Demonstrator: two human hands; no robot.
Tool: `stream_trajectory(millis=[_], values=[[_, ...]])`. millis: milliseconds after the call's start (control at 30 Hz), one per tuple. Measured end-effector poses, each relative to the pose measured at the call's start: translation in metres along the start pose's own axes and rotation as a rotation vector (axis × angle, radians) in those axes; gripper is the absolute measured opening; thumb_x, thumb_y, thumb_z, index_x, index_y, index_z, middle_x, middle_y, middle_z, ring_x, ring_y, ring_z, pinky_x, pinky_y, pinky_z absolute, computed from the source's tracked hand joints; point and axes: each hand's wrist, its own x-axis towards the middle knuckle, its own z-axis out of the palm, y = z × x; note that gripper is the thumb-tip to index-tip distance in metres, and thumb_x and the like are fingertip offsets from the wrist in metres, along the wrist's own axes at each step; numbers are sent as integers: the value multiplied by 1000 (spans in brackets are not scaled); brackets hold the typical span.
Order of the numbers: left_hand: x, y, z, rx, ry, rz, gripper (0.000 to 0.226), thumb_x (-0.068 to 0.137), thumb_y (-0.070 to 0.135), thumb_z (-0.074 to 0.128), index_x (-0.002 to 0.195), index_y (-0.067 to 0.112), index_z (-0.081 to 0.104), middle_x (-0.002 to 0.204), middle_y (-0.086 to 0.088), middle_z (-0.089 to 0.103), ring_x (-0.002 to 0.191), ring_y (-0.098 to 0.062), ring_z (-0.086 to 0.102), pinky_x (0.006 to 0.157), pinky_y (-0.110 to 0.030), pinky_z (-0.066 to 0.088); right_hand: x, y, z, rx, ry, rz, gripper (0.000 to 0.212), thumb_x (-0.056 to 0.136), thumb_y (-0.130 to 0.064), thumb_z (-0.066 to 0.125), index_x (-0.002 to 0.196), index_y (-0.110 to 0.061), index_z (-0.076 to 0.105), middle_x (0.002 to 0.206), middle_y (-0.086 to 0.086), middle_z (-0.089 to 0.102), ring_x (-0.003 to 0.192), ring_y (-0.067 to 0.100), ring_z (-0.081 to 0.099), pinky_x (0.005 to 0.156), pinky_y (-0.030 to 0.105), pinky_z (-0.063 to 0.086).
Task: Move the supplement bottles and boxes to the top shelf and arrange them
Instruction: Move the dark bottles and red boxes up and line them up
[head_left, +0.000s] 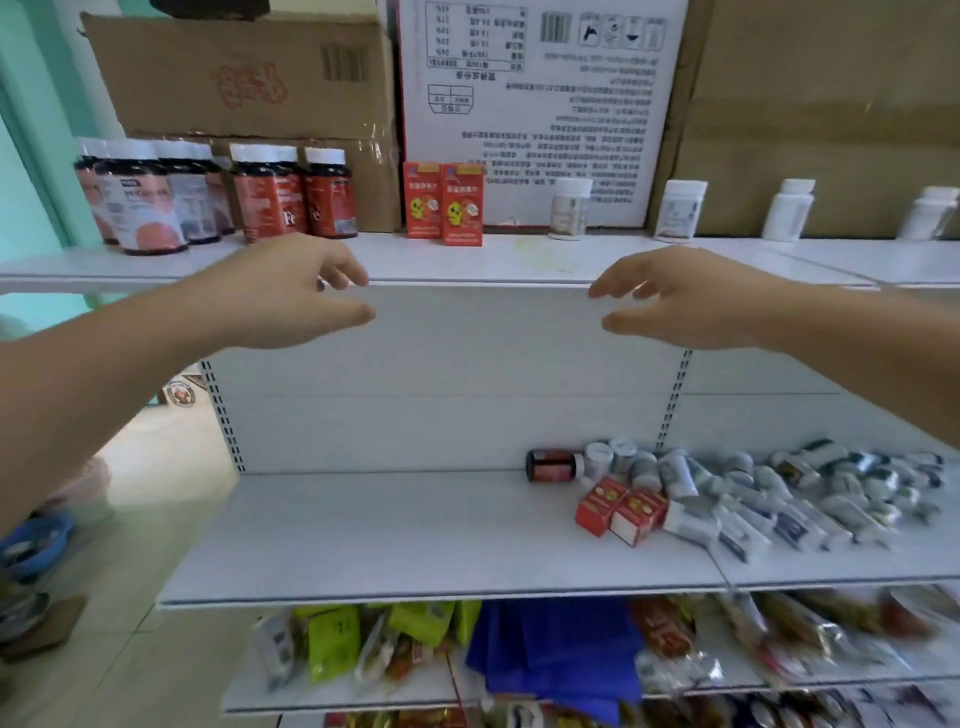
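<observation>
Below, the dark bottle (551, 466) lies sideways, long axis running left-right.

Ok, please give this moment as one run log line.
left hand: open, empty | right hand: open, empty | top shelf: dark bottles, red boxes, white bottles upright | middle shelf: pile not yet moved

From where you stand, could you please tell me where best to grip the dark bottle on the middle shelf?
Probably round its body, from the front-left. The dark bottle lies on its side, so its round side faces out. The shelf left of it is bare, while white bottles crowd its right end.
</observation>
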Motion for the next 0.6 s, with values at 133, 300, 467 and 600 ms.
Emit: stream_trajectory(millis=[133, 300, 467, 600], values=[[-18, 31, 39, -72, -77, 42, 25, 80, 49, 68, 102, 38, 62, 98, 16, 63, 85, 0, 60, 68, -26, 43, -46, 42, 6, -12, -28, 78, 34, 90, -36, 62, 124, -33, 60, 123, -3, 61, 109, 16, 56, 90, 29, 41], [-26, 42, 114, -25, -181, 51, 34, 83, 43, 69, 114, 30, 64, 108, 6, 65, 94, -13, 61, 80, -30, 44, -80, 98, 54, 18, -116, 179, 37, 91, -33, 62, 128, -29, 58, 128, -2, 61, 105, 13, 56, 86, 27, 39], [-14, 42, 195, 60, -232, 69, 44, 84, 40, 67, 125, 25, 60, 124, 0, 62, 113, -20, 57, 94, -34, 46, -87, 148, 125, 107, -182, 300, 38, 89, -35, 63, 125, -26, 61, 120, -5, 64, 98, 12, 57, 90, 29, 46], [12, 42, 253, -49, -434, 96, 46, 85, 40, 68, 128, 28, 57, 127, 2, 60, 111, -15, 57, 94, -30, 44, -69, 179, 176, 183, -248, 328, 35, 86, -36, 66, 120, -27, 64, 112, -10, 66, 96, 8, 61, 90, 28, 48]])
